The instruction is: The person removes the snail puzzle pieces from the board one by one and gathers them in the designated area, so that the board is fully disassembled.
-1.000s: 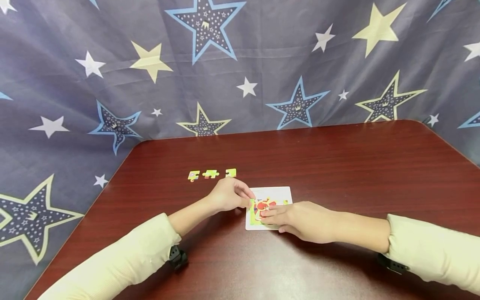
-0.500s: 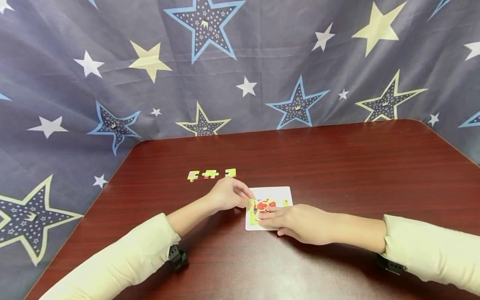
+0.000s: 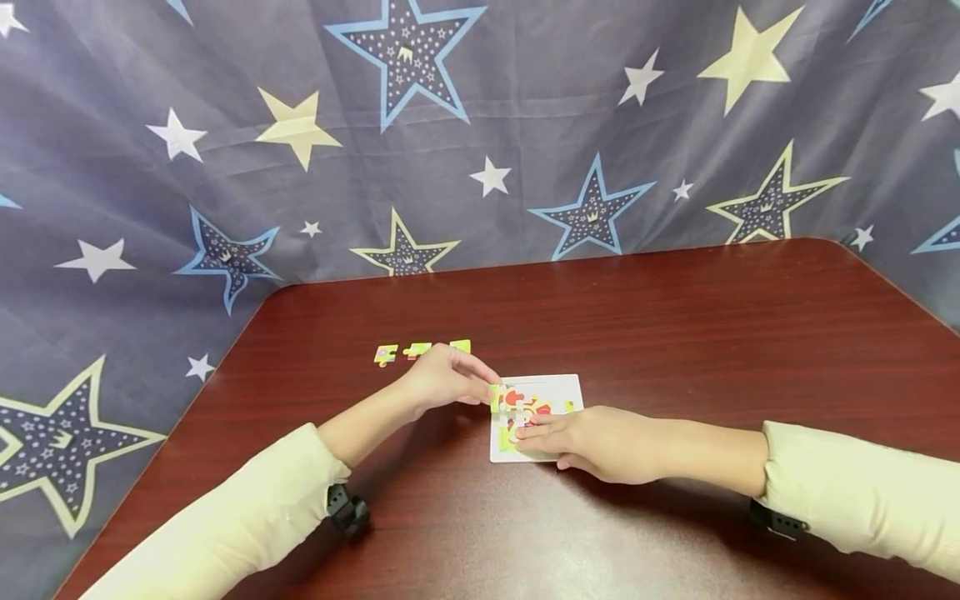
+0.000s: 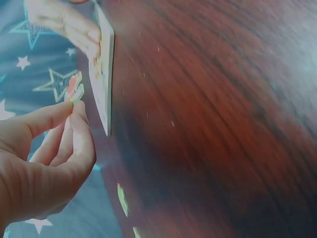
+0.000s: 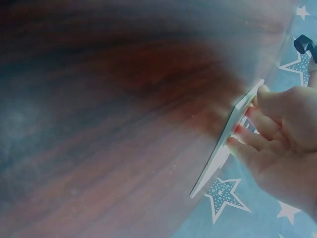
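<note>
A white puzzle board [image 3: 555, 385] lies on the table, partly filled with colourful pieces. My left hand [image 3: 442, 379] pinches a green and red puzzle piece [image 3: 504, 398] between thumb and fingertips over the board's left side; in the left wrist view the piece [image 4: 76, 89] is raised off the board [image 4: 110, 74]. My right hand [image 3: 611, 442] rests on the board with its fingers extended over the placed pieces. In the right wrist view the fingertips [image 5: 237, 134] touch the board [image 5: 218, 153]. The right hand hides part of the picture.
Three loose puzzle pieces lie behind my left hand: a left one [image 3: 386, 355], a middle one [image 3: 416, 350] and a right one [image 3: 462, 345], the last two partly covered by that hand. A star-patterned curtain [image 3: 480, 125] hangs behind the dark red table [image 3: 675, 333].
My left hand has lifted up and slightly left, with a puzzle piece now showing raised between its fingers. The right hand has stayed on the board, shifting only slightly.
</note>
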Demonstrator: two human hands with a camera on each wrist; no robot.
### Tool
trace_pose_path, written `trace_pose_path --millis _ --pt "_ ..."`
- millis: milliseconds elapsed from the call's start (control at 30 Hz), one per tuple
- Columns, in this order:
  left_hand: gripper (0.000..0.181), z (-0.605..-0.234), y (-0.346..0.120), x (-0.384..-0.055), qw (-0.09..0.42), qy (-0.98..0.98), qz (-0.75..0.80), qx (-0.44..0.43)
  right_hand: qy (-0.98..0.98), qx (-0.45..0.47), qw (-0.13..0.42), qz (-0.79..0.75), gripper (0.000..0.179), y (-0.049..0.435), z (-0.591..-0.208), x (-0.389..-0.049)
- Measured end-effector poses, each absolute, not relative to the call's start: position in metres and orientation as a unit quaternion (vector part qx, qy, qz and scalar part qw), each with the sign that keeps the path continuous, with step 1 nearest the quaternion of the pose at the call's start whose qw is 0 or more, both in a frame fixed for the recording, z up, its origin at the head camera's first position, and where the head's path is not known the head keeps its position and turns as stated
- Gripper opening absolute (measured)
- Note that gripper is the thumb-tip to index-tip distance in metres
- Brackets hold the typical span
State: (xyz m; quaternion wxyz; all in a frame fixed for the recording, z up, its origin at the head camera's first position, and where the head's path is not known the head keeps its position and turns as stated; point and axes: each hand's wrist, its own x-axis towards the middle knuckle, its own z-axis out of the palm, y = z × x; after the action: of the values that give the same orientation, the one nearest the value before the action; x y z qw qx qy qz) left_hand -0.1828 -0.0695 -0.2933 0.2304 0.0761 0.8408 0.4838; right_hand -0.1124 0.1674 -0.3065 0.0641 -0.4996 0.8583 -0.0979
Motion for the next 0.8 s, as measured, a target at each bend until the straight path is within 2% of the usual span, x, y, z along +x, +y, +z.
trace_pose_path --millis 233,800 --pt "0.024 -0.292 -0.095 -0.189 0.236 0.841 0.483 0.067 0.862 -0.496 0.059 -0.091 0.047 0.169 -0.306 -0.112" --pt "0.033 -0.295 -0.17 -0.206 0.211 0.853 0.477 0.031 0.861 -0.496 0.044 -0.107 0.047 0.17 -0.31 -0.113"
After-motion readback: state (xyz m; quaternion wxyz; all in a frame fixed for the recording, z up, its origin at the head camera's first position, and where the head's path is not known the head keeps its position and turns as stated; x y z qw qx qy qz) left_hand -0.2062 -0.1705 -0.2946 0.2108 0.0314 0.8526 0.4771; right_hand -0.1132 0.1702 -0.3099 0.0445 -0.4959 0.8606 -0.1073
